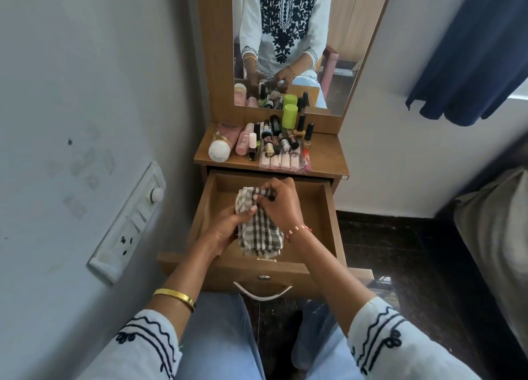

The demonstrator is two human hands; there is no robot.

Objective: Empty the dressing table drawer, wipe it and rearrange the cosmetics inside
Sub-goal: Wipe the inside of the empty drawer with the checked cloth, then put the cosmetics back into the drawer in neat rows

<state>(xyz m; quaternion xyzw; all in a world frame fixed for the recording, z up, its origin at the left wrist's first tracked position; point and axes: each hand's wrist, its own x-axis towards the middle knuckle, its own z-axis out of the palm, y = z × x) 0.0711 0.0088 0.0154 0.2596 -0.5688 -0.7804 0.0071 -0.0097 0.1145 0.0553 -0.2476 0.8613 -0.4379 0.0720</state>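
over the pulled-out, emptied wooden drawer [325,205], a person's left hand [228,225] and right hand [281,201] each grip a grey-and-white checked cotton cloth [257,225]; soft and light, it looks best bunched mid-fold. cosmetics [268,142] crowd the table [325,156] above.

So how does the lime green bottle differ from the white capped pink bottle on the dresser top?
The lime green bottle stands upright at the back by the mirror; the white capped pink bottle lies on its side at the left edge. The green one looks slimmer. Both rest on the dresser top.
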